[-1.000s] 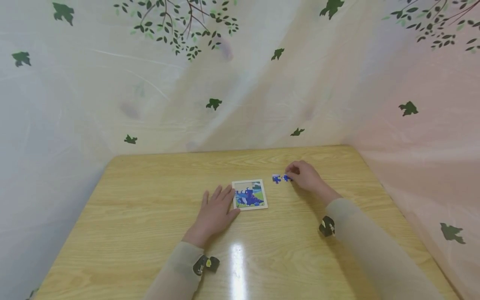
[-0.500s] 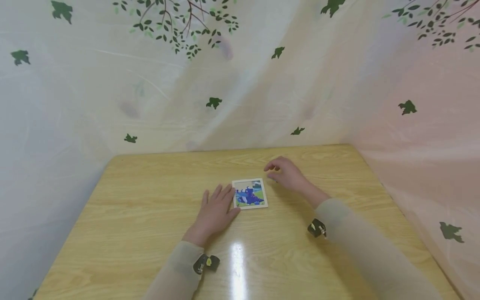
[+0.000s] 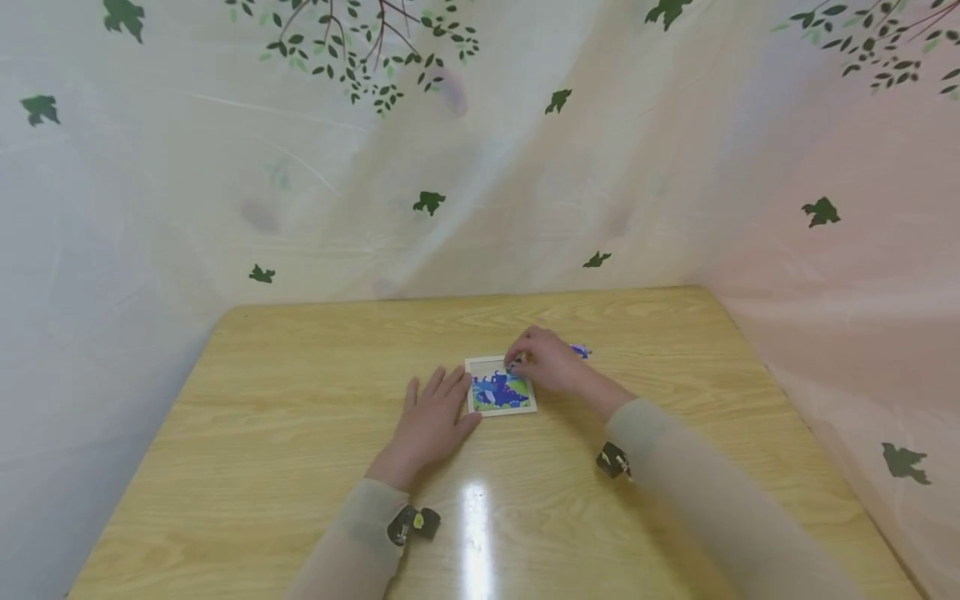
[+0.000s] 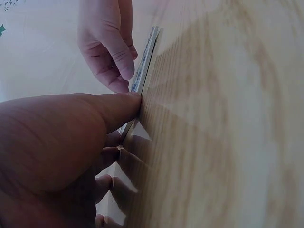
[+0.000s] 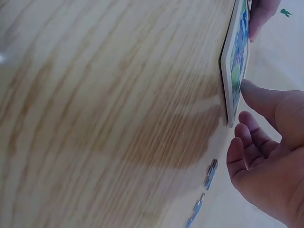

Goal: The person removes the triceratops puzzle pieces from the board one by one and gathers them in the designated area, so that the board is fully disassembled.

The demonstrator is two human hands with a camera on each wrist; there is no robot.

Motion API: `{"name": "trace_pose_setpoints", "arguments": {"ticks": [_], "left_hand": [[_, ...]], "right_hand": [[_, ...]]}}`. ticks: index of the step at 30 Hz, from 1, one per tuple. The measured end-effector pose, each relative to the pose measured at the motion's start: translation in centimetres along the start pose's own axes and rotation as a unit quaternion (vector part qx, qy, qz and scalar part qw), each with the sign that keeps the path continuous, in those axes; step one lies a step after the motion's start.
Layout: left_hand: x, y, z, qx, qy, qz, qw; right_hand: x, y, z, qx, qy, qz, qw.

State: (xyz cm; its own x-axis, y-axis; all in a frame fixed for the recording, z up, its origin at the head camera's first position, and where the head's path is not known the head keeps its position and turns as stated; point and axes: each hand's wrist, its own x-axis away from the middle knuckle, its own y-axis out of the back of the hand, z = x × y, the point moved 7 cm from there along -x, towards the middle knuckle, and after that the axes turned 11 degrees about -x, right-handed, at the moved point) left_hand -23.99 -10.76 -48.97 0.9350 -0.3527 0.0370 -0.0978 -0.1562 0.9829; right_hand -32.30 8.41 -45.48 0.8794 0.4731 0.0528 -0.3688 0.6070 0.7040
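Observation:
A square jigsaw puzzle (image 3: 501, 392) with a blue dinosaur picture lies in a white-edged frame tray (image 3: 498, 413); bare backing shows along its top. My left hand (image 3: 429, 429) lies flat on the table, fingertips and thumb against the tray's left edge. At the tray's upper right corner, my right hand (image 3: 551, 362) has thumb and index finger on a small dark teal puzzle piece (image 3: 513, 365), apparently pinching it; the fingers partly cover it. Two loose pieces lie beyond the tray: a nearer one (image 5: 211, 174) and a farther one (image 5: 195, 210) in the right wrist view.
The wooden table (image 3: 300, 375) reaches back to a pale curtain (image 3: 337, 208) printed with leaves and birds. Light glares off the tabletop near the front. Each sleeve bears a small dark device (image 3: 615, 460) at the wrist.
My right hand has moved left from the loose pieces to the tray's upper right corner. One loose piece shows again to its right in the head view. The left hand has stayed put.

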Motion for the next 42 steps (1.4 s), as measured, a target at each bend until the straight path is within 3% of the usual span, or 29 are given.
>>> {"name": "trace_pose_setpoints", "arguments": {"ticks": [9, 24, 35, 42], "left_hand": [[-0.3, -0.7, 0.3, 0.029, 0.002, -0.001, 0.9996], [-0.2, -0.7, 0.4, 0.037, -0.009, -0.029, 0.9989], [0.0, -0.2, 0.1, 0.034, -0.003, -0.014, 0.9993], [0.0, -0.3, 0.1, 0.031, 0.004, -0.007, 0.9995]], "right_hand": [[-0.2, -0.8, -0.3, 0.041, -0.006, 0.013, 0.999], [-0.2, -0.9, -0.3, 0.030, -0.010, 0.008, 0.999], [-0.1, 0.1, -0.9, -0.031, 0.002, -0.007, 1.000], [0.8, 2.1, -1.2, -0.081, -0.013, -0.024, 0.996]]}}
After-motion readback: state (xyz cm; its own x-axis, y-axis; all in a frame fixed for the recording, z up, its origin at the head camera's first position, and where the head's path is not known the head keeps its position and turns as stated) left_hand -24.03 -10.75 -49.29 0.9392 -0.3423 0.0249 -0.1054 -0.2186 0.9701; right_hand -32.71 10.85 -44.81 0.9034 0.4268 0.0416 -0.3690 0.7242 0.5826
